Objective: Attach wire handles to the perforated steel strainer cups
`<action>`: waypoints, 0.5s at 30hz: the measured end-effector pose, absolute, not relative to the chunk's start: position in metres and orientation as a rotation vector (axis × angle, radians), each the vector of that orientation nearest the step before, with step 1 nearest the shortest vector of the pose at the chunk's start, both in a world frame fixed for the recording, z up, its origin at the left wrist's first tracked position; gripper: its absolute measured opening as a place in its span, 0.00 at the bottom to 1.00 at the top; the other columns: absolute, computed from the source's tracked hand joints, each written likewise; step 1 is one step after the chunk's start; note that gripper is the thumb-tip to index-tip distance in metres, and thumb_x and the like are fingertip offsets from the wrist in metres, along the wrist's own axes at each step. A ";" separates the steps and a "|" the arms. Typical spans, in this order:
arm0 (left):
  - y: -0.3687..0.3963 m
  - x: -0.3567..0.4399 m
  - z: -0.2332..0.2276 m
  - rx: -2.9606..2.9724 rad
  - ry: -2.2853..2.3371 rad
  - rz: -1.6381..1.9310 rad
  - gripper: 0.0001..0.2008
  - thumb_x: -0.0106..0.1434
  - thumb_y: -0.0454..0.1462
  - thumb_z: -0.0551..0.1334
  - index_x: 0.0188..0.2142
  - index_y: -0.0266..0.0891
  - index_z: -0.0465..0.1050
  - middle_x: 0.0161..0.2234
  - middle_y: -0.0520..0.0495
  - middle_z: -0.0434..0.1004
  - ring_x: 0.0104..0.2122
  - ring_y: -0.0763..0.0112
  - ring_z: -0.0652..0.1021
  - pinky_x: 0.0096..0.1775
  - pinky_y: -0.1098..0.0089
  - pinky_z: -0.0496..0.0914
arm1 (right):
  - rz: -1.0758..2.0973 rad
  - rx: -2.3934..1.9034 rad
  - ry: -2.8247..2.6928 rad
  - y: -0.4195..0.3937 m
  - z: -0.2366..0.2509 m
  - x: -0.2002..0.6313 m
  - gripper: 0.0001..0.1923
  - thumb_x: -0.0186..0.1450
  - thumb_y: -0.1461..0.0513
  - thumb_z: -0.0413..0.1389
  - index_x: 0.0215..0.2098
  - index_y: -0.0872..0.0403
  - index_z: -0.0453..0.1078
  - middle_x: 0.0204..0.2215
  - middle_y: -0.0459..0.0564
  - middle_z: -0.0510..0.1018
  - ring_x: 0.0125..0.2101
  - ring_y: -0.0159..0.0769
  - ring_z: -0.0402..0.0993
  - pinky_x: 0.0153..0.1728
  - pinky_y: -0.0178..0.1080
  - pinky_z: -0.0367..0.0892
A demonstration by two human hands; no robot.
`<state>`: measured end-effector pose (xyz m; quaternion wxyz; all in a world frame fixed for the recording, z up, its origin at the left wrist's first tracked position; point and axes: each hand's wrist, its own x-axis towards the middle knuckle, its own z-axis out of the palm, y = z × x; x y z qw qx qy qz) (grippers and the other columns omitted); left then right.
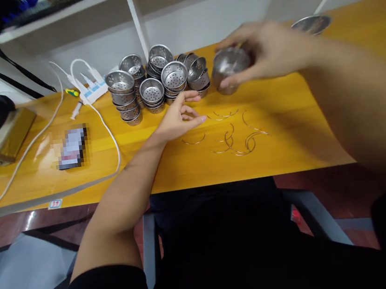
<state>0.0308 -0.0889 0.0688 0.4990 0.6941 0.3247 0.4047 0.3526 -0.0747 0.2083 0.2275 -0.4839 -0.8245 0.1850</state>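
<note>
Left hand (178,115) rests beside wire handles (229,135); right hand (262,49) grips cup (229,67).

free: bare tabletop (303,121) right-front; blocked: strainer stacks (150,84) rear-centre; wire clips (228,133) centre

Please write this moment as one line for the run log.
right hand: holds round perforated steel cup | left hand: open, beside thin curved wire pieces | stacked steel cups behind | yellow wooden table
</note>
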 end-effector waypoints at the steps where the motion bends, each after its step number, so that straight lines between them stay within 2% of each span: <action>1: -0.089 0.031 0.067 1.696 0.770 0.990 0.47 0.57 0.39 0.92 0.72 0.48 0.78 0.79 0.34 0.83 0.48 0.69 0.91 0.50 0.67 0.87 | 0.542 -1.230 -2.337 -0.083 0.200 0.341 0.46 0.66 0.52 0.89 0.80 0.43 0.85 0.82 0.60 0.84 0.78 0.73 0.80 0.88 0.67 0.71; 3: -0.088 0.032 0.064 1.744 0.737 1.011 0.52 0.57 0.45 0.94 0.76 0.51 0.77 0.79 0.34 0.82 0.55 0.60 0.93 0.55 0.61 0.90 | 0.598 -1.080 -2.452 -0.093 0.182 0.323 0.45 0.68 0.43 0.85 0.79 0.37 0.82 0.81 0.56 0.85 0.76 0.71 0.81 0.86 0.69 0.73; 5: -0.085 0.033 0.061 1.789 0.703 1.028 0.52 0.57 0.52 0.96 0.74 0.49 0.78 0.74 0.35 0.86 0.62 0.50 0.93 0.61 0.55 0.90 | 0.682 -0.996 -2.463 -0.097 0.166 0.311 0.46 0.67 0.39 0.82 0.79 0.38 0.80 0.79 0.58 0.85 0.73 0.71 0.83 0.81 0.71 0.77; 7: -0.081 0.032 0.058 1.808 0.685 1.038 0.51 0.56 0.56 0.96 0.70 0.45 0.79 0.70 0.35 0.89 0.66 0.45 0.92 0.67 0.50 0.89 | 0.835 -0.953 -2.423 -0.098 0.154 0.308 0.52 0.66 0.39 0.80 0.83 0.41 0.76 0.80 0.62 0.82 0.69 0.70 0.86 0.73 0.70 0.84; 9: -0.077 0.031 0.055 1.806 0.695 1.052 0.51 0.56 0.56 0.96 0.69 0.44 0.79 0.69 0.34 0.90 0.66 0.44 0.92 0.70 0.47 0.88 | 0.999 -0.950 -2.352 -0.095 0.149 0.315 0.57 0.66 0.40 0.80 0.87 0.42 0.69 0.82 0.64 0.79 0.62 0.65 0.89 0.63 0.65 0.89; 10: -0.075 0.030 0.054 1.802 0.703 1.063 0.50 0.56 0.55 0.96 0.70 0.44 0.79 0.69 0.34 0.90 0.66 0.44 0.92 0.70 0.46 0.88 | 1.030 -0.982 -2.328 -0.093 0.149 0.322 0.56 0.67 0.41 0.80 0.87 0.43 0.69 0.80 0.65 0.80 0.58 0.62 0.90 0.59 0.62 0.89; 11: -0.073 0.030 0.053 1.798 0.713 1.075 0.50 0.56 0.54 0.95 0.70 0.44 0.79 0.68 0.34 0.90 0.66 0.44 0.92 0.70 0.46 0.88 | 1.021 -1.041 -2.329 -0.091 0.150 0.330 0.52 0.67 0.42 0.79 0.84 0.44 0.72 0.76 0.64 0.84 0.55 0.58 0.90 0.55 0.59 0.89; 13: -0.072 0.030 0.052 1.790 0.750 1.098 0.48 0.57 0.50 0.95 0.70 0.44 0.79 0.68 0.34 0.90 0.67 0.44 0.92 0.71 0.46 0.87 | 0.939 -1.228 -2.431 -0.088 0.152 0.345 0.34 0.72 0.46 0.77 0.70 0.49 0.80 0.61 0.61 0.91 0.48 0.54 0.89 0.50 0.54 0.85; 15: -0.072 0.030 0.053 1.777 0.798 1.106 0.47 0.56 0.47 0.95 0.69 0.45 0.78 0.68 0.35 0.90 0.68 0.44 0.91 0.72 0.46 0.86 | 0.905 -1.393 -2.580 -0.087 0.154 0.353 0.17 0.76 0.51 0.75 0.56 0.51 0.84 0.47 0.58 0.93 0.42 0.50 0.86 0.48 0.51 0.81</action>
